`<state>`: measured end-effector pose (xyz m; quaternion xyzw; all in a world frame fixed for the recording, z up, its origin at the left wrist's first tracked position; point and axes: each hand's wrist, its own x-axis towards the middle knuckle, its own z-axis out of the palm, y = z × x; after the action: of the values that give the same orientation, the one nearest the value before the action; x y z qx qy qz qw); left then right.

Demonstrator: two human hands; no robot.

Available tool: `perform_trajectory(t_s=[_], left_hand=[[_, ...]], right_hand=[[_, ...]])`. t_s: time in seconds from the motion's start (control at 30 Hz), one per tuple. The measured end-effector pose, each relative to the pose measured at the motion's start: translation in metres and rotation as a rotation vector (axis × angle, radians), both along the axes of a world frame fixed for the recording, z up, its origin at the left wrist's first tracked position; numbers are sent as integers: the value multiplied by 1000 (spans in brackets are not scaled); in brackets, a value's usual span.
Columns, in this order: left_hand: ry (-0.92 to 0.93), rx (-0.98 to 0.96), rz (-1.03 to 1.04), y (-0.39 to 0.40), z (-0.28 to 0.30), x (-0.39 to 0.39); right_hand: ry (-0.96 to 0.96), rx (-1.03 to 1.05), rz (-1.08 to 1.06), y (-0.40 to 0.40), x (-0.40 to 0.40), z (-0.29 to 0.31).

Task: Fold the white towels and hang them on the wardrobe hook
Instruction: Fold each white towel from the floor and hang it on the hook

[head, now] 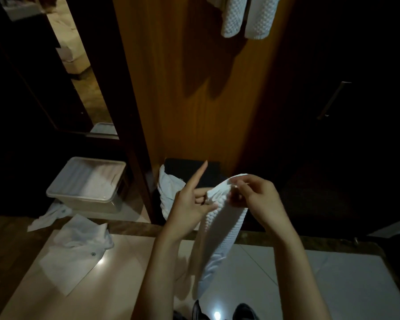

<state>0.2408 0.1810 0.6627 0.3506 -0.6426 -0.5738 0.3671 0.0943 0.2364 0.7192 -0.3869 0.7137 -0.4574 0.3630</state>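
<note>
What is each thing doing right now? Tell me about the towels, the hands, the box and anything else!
Held towel: folded over, hanging down from both hands.
Left hand: pinches the towel's top edge, index finger pointing up.
Right hand: grips the towel's top.
Hung towels: already hanging high on the wooden wardrobe panel.
Plastic box: open, on the floor.
Crumpled cloth: unfolded, lying on the floor.

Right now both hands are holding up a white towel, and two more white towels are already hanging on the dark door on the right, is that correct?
Not quite. In the head view the left hand and right hand do hold up a white towel, but the two hanging towels hang against the lit wooden panel in the middle, not the dark door on the right.
</note>
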Motion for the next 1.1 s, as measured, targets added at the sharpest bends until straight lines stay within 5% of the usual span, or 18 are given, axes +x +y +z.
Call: perform_trajectory(t_s=[0.1,0.2,0.37,0.57,0.8,1.03,1.1], left_hand=[[-17,-3,20,-5,-1,0],[-37,-26,32,-7,-3,-3],[-79,-55,-22,-8,-1,-4],[-61,-72,9,-9,9,1],[-5,-135,28,-17,22,8],[146,-108,88,-18,25,13],[171,-119,81,-19,26,11]], right_hand=[[538,-33,-106,8,-19,-2],[832,69,26,10,-33,-8],[772,225,212,10,-34,-12],[797,48,397,14,-40,-5],[608,-303,184,9,-29,-5],[-147,-255,185,-2,-29,-29],[-223,-238,205,-2,-24,-44]])
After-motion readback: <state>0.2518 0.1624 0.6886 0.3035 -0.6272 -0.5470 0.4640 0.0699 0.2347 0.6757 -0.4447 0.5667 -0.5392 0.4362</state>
